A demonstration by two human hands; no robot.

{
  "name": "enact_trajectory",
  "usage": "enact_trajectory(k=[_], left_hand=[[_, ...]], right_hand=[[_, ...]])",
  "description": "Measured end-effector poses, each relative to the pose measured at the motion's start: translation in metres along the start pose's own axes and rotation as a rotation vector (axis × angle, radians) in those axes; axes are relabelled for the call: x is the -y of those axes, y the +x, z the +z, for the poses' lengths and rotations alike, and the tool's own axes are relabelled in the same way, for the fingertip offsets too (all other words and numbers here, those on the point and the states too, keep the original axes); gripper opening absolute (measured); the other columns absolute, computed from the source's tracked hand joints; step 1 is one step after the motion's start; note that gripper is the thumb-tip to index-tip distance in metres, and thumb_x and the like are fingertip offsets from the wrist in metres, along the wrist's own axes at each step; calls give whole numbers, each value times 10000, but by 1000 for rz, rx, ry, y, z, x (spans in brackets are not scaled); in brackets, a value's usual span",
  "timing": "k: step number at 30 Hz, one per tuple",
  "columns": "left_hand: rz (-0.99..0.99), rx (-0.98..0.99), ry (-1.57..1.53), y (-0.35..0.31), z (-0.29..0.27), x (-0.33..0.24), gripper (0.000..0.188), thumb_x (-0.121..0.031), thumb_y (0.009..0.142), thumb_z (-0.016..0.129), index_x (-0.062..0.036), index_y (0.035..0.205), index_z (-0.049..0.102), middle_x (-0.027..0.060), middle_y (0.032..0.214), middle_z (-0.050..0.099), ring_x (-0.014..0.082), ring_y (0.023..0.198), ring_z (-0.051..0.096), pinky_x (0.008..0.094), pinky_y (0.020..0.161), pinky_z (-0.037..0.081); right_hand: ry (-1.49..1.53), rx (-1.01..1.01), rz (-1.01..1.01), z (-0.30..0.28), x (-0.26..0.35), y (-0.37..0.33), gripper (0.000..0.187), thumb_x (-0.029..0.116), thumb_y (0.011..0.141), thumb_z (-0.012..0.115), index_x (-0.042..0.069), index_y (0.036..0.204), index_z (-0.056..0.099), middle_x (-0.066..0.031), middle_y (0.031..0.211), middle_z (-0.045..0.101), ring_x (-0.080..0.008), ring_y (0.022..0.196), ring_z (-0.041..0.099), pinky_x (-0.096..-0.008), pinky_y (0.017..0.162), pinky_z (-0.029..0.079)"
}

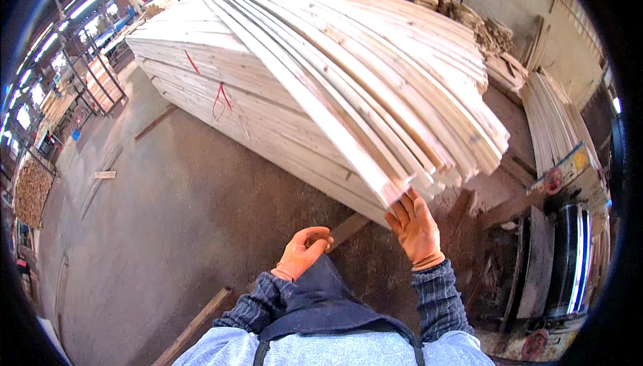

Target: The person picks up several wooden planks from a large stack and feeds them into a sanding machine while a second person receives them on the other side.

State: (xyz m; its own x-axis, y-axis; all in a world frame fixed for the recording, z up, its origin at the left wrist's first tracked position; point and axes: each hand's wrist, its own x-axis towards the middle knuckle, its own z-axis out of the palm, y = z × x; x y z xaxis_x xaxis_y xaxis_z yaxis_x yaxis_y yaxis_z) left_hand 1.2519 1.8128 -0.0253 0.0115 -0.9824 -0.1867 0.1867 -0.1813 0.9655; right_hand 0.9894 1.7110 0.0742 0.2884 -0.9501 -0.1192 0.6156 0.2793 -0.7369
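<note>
My right hand [416, 231], in an orange glove, is raised palm up with its fingers stretched out. Its fingertips reach the near end of a pale wooden board [365, 168] and touch or nearly touch it. That board lies at the left side of a fanned row of long boards [402, 108] on top of a big lumber stack [268, 118]. In front of my dark apron, my left hand [305, 252], gloved alike, hangs half curled. Its thumb stands apart from the fingers and nothing shows in it.
Red straps [220, 101] hang on the stack's side. At right stand a machine with a metal-edged frame [559, 259] and leaning boards [556, 115]. On the concrete floor [161, 212] lie wood strips [194, 326] and a small offcut [105, 175]. Racks of timber [97, 81] line the far left.
</note>
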Motion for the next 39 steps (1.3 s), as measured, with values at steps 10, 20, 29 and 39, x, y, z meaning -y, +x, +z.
enact_trajectory(k=[10,20,29,39], left_hand=[[205,242,-479,163,-79,-104,725,-430,1012,650,-77,1576,363,172,1479,546,277,1241,613,427,1023,525],[5,-46,-662,264,-124,-181,545,-325,1037,566,10,1462,498,128,1410,587,264,1277,580,399,1086,477],[2,-16,-661,252,-158,-177,544,-278,1023,606,-53,1498,466,138,1391,601,298,1220,633,440,999,571],[34,-72,-755,240,-157,-184,697,-86,990,618,-93,1592,266,196,1512,485,365,1323,571,464,1032,557]], right_hand=[[-48,-514,-186,21,-31,73,489,473,908,740,111,1223,646,-56,992,752,-229,746,751,-303,451,556],[-387,-556,25,93,-46,-1,569,329,964,679,-33,1378,533,-105,1234,643,-239,1088,632,-384,965,523],[-1371,-318,-68,139,0,33,741,362,824,767,-52,1402,558,-255,1347,614,-343,1271,579,-399,1091,435],[-2082,4,-177,160,-28,87,1042,260,688,846,88,1582,337,-218,1294,599,-411,1085,648,-469,897,564]])
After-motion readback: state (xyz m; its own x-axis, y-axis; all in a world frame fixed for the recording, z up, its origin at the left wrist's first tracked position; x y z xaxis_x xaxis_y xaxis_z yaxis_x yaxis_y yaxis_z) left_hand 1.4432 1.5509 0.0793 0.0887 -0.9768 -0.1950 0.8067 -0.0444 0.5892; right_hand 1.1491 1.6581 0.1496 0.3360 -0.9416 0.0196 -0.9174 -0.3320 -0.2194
